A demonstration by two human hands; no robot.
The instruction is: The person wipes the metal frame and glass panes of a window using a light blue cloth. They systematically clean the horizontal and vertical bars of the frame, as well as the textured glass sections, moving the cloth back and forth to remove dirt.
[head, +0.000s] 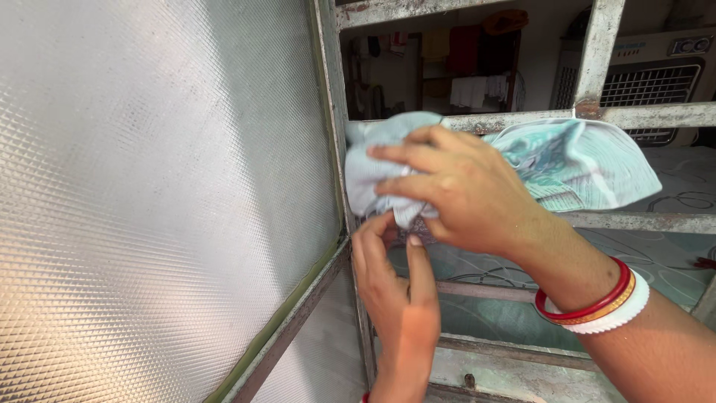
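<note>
At the window grille [522,119], beside the textured glass pane [149,186]: right hand [466,190] pressing a pale blue cloth [574,160] against the bars, fingers closed over it, left hand [395,287] pinching the cloth's lower edge from beneath.

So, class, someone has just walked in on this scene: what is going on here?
A person stands at a window with a metal grille and an open textured glass pane. Their right hand presses a bunched pale blue cloth against the grille bars beside the window frame. The left hand reaches up from below, fingertips pinching the lower edge of the cloth. Red, gold and white bangles sit on the right wrist. A room with hanging clothes shows beyond the bars.
</note>
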